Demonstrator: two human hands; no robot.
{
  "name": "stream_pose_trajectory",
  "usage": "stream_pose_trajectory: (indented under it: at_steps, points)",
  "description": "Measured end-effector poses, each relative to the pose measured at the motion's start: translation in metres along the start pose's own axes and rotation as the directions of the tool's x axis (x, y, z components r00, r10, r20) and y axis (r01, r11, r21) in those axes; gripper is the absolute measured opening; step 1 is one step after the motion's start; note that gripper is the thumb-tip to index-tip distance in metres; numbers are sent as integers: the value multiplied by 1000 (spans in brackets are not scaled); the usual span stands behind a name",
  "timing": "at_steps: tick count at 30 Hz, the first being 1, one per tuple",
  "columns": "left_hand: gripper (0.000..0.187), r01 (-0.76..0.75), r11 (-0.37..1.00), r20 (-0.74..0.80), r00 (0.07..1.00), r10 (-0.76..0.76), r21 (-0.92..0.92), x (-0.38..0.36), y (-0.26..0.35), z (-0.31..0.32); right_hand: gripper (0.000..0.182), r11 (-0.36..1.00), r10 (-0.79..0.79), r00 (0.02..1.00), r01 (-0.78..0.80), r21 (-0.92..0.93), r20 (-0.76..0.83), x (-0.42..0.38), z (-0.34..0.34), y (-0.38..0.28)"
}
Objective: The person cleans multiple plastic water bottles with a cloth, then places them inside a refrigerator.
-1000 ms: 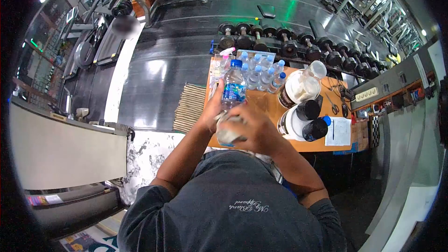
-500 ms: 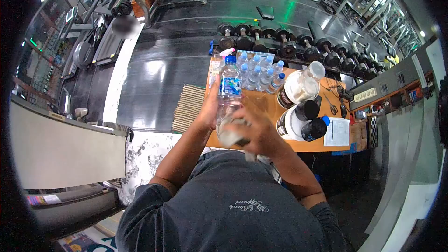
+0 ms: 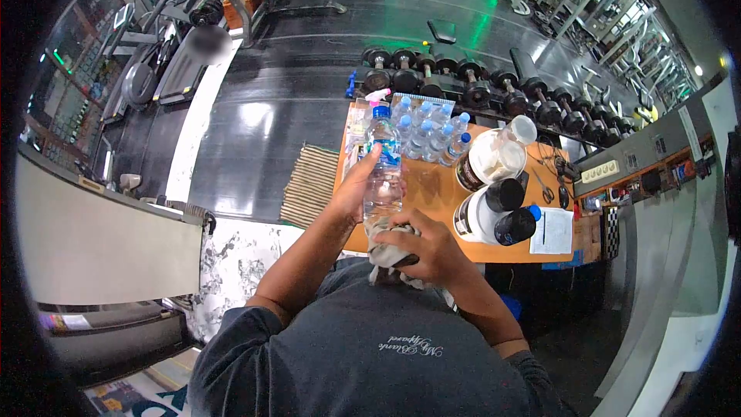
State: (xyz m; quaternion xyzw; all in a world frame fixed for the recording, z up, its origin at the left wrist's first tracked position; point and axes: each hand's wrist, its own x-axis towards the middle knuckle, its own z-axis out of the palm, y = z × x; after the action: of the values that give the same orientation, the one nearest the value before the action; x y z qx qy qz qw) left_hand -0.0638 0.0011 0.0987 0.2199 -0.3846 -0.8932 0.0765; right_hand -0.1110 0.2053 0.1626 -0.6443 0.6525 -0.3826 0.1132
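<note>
A clear plastic water bottle [image 3: 384, 185] with a blue cap and blue label stands tilted in front of me, above the near side of the table. My left hand [image 3: 360, 184] is closed around its left side, thumb across the label. In my right hand [image 3: 432, 247] is a crumpled pale cloth [image 3: 386, 243], gripped by the fingers and pressed at the bottle's base. Beyond the held bottle, several small water bottles [image 3: 424, 131] with blue caps are grouped at the table's far side. A spray bottle's pink and white nozzle [image 3: 377, 96] shows just behind the held bottle.
On the wooden table [image 3: 424, 185], white tubs [image 3: 478, 216] with black-lidded containers stand to the right. Scissors [image 3: 543, 185] and a paper sheet [image 3: 552, 230] lie past them. A dumbbell rack [image 3: 475, 89] runs behind the table. A striped mat [image 3: 310, 185] is on the floor at left.
My right hand and the cloth have moved slightly down to the bottle's base, and their blur has gone. My left thumb now lies across the label.
</note>
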Motion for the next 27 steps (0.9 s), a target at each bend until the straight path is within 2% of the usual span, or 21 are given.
stream_pose_trajectory:
  at_steps: [1,4,5,8,9,13,16,17,18,20,21,24,25,27]
  points:
    - [63,29,996,89,996,-22,-80,9,-4,-7,59,999,17,999,-16,33,-28,-1,1,1]
    - [62,56,997,17,998,-57,46,7,-3,-5,57,999,30,998,-29,31,-57,-3,-1,3]
    - [59,23,994,-19,1000,-21,104,3,-1,1,57,998,39,995,-35,45,-90,-3,-1,3]
    - [57,86,995,68,994,-89,53,12,-8,-15,56,995,80,987,-70,74,-142,-8,0,6]
    - [62,121,992,58,991,-118,-47,10,-9,-14,53,993,102,985,-93,69,-136,-10,0,7]
    - [68,57,985,143,989,-34,-165,2,-11,-10,49,983,176,958,-160,91,-226,-8,-10,19]
    - [75,179,963,53,984,-171,-203,-2,-14,0,47,976,216,897,-199,83,-385,8,-22,39]
    - [86,109,987,57,993,-103,-115,6,-23,-3,44,981,190,866,-190,46,-462,16,-26,51]
    - [89,177,980,73,983,-171,-88,4,-22,-4,41,983,162,828,-186,10,-537,26,-31,62]
    - [94,312,950,99,946,-308,-25,-3,-19,-7,43,962,226,791,-275,0,-568,50,-48,67]
    - [97,191,981,195,963,-185,-12,-4,-22,-2,41,960,180,792,-270,-71,-584,61,-54,71]
    - [95,207,977,209,959,-191,-58,-14,-15,13,39,974,70,898,-156,-165,-434,81,-56,62]
    - [93,202,978,153,969,-193,-46,-15,-16,13,37,980,113,921,-165,-111,-373,84,-49,48]
    - [90,191,981,31,981,-190,-28,-17,-19,8,39,980,83,958,-128,-151,-273,78,-31,26]
